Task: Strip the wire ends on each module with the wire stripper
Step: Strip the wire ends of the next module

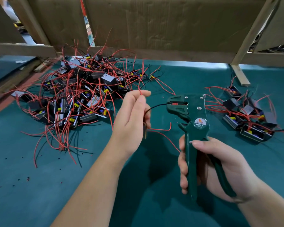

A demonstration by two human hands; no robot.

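Near the middle of the green mat [39,185], a green stripper [189,128] is held upright by the right hand [211,167], closed around its handles. A module [145,131], mostly hidden, is gripped by the left hand [133,118], its red wire [140,92] pinched at the fingertips and its black wire [156,106] fed into the stripper's jaws. A large pile [69,95] of modules is heaped toward the far left corner; a smaller pile [249,117] lies at the right edge.
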